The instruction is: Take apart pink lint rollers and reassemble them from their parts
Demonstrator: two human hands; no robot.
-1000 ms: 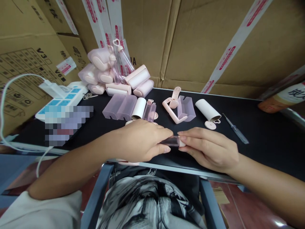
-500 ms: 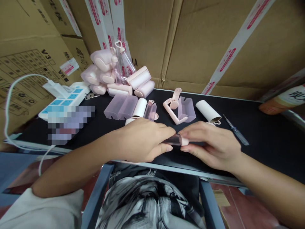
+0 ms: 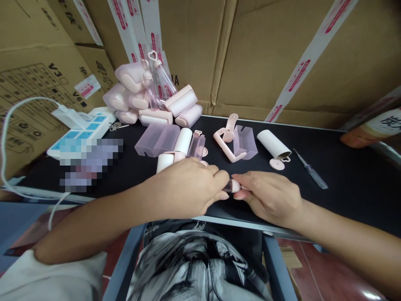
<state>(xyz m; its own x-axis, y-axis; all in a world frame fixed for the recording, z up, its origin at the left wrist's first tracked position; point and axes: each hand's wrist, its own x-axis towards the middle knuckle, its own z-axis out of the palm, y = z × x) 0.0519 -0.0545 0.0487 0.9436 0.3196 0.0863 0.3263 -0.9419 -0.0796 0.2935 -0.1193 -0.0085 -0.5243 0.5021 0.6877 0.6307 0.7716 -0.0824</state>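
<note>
My left hand [image 3: 191,186] is closed around a small clear tube [image 3: 229,186], most of which its fingers hide. At the tube's right end sits a pale pink cap [image 3: 236,186], pinched between the thumb and fingers of my right hand [image 3: 271,196]. Just beyond my left hand lie a white roll in a pink holder [image 3: 166,161] and a translucent purple tube-shaped piece [image 3: 197,146]. Farther back are a pink angled frame [image 3: 226,148] and an open translucent purple cover [image 3: 246,142]. A white paper roll [image 3: 272,143] and a round pink disc [image 3: 277,164] lie behind my right hand.
Pink and white rollers [image 3: 181,100] are piled at the back left, near a power strip [image 3: 83,133] with a white cable. A screwdriver [image 3: 310,169] rests on the right of the black table [image 3: 351,184]. Cardboard boxes [image 3: 250,62] stand behind; a bottle [image 3: 372,129] is far right.
My right hand has shifted left and its fingers have drawn in tighter around the cap end. Less of the tube shows between my hands, and the pink disc is now uncovered.
</note>
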